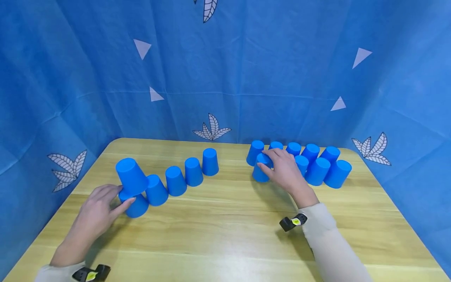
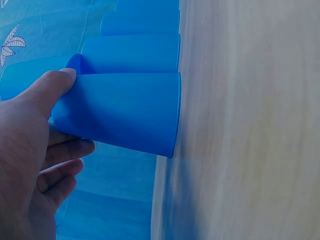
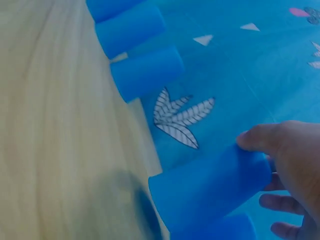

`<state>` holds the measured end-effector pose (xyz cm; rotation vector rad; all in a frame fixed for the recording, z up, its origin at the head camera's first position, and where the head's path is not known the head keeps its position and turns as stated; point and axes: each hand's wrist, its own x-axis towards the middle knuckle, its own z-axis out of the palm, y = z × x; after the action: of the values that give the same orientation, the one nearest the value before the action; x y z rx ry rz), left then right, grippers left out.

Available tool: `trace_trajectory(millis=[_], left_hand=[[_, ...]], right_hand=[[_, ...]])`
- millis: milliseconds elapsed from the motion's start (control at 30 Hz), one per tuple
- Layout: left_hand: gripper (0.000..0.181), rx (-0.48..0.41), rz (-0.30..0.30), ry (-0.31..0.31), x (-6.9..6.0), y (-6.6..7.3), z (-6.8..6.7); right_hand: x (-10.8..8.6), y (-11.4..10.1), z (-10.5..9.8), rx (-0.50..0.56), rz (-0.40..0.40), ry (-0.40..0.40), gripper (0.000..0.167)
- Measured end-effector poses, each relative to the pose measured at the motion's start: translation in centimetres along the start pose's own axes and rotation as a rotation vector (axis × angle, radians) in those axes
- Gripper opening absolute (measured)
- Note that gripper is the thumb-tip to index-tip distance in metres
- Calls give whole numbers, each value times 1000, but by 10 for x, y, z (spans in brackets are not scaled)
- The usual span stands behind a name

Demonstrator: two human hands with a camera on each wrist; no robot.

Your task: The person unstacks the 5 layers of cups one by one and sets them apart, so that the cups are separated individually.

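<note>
Blue cloth (image 1: 267, 70), printed with pale triangles and sketched leaves, hangs around a light wood-grain table (image 1: 225, 243). Everything standing on it that I can see is a plain blue plastic cup, mouth down. Toward the left edge, the left hand (image 1: 95, 213) has its thumb and fingers around the upper part of the lower cup (image 1: 137, 206), the nearest in a slanting row. An upper cup (image 1: 132, 176) stands over that one, just above the fingertips; I cannot tell how far it rests on the neighbour too. Four more row cups (image 1: 175, 181) run from there toward the middle of the far edge. Near the far right corner, the right hand (image 1: 286, 170) holds the front-left cup (image 1: 259, 173) of a cluster between thumb and fingers, a narrow grip near its closed end. Other cluster cups (image 1: 317, 172) stand close together in two ranks along the far edge, some partly hidden by that hand. Pale sleeves (image 1: 332, 244) end at both wrists, each with a small black camera (image 1: 287, 224).
</note>
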<state>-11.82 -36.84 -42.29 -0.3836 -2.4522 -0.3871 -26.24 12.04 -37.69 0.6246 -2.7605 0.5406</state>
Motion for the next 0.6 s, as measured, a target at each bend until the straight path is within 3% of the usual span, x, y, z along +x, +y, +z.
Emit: trace_trajectory(millis=[300,600], left_hand=[[54,-16,46,25,0,-1,2],[49,-13,37,12,1,0,1]], right_hand=[[-1,23,-13,-35,97,-42,57],[-4,35,-16,-33,131,-73,58]])
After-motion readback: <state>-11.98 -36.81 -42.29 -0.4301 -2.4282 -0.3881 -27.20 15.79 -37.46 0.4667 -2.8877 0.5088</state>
